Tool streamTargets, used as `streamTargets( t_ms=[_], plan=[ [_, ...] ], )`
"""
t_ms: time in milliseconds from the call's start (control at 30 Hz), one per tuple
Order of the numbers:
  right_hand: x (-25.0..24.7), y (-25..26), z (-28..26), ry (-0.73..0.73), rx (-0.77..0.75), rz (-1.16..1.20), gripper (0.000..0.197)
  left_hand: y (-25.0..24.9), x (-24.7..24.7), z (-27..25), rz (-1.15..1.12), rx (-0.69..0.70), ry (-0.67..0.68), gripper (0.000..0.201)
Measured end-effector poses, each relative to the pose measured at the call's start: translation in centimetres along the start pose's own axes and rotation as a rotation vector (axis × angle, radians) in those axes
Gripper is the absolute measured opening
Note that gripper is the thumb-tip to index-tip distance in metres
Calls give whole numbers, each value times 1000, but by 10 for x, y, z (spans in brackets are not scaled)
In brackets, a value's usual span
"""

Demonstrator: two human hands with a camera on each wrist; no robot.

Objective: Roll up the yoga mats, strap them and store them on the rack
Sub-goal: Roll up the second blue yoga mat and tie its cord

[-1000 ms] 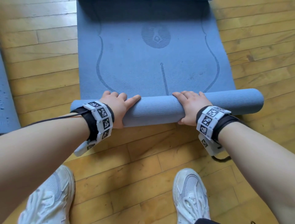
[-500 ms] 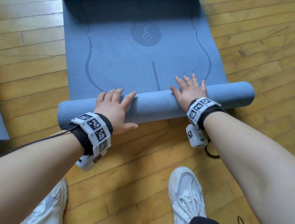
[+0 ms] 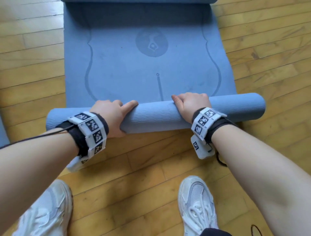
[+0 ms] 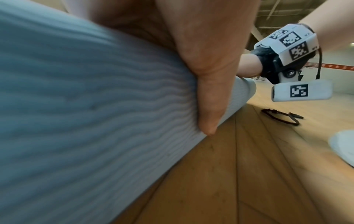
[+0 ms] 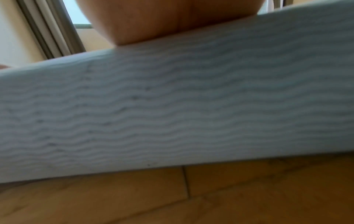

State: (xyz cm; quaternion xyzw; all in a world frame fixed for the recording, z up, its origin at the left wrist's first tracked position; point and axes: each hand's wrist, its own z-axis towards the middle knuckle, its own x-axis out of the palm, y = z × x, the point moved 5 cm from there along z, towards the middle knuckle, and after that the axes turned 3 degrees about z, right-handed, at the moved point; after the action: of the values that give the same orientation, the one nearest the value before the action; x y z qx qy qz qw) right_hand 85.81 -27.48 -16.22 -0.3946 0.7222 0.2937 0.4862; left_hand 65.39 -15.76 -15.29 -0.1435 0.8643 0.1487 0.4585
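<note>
A blue yoga mat lies on the wood floor, its flat part (image 3: 127,70) stretching away from me. Its near end is wound into a thick roll (image 3: 156,116) lying crosswise. My left hand (image 3: 116,111) grips the roll left of centre, with the fingers curled over the far side. The left wrist view shows its thumb (image 4: 210,91) pressed on the ribbed roll (image 4: 86,113). My right hand (image 3: 190,102) grips the roll right of centre, fingers curled over the top. In the right wrist view the palm (image 5: 172,19) rests on the roll (image 5: 172,113).
My two white shoes (image 3: 45,210) (image 3: 196,207) stand just behind the roll. A second blue mat (image 3: 2,133) shows at the left edge. A black strap (image 4: 279,116) lies on the floor to the right. The mat's far end (image 3: 138,1) is curled up.
Half a second ago both hands lay with fingers stretched over the roll. Now the fingers curl round it again, and the roll has gone slightly farther along the mat.
</note>
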Motion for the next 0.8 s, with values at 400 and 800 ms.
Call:
streamTargets(
  t_ms=[400, 800],
  plan=[
    [11, 4, -2, -25, 91, 74, 60, -12, 10, -18, -254, -243, -104, 78],
    [10, 16, -22, -48, 24, 26, 65, 6, -4, 13, -226, -289, -94, 69]
  ],
)
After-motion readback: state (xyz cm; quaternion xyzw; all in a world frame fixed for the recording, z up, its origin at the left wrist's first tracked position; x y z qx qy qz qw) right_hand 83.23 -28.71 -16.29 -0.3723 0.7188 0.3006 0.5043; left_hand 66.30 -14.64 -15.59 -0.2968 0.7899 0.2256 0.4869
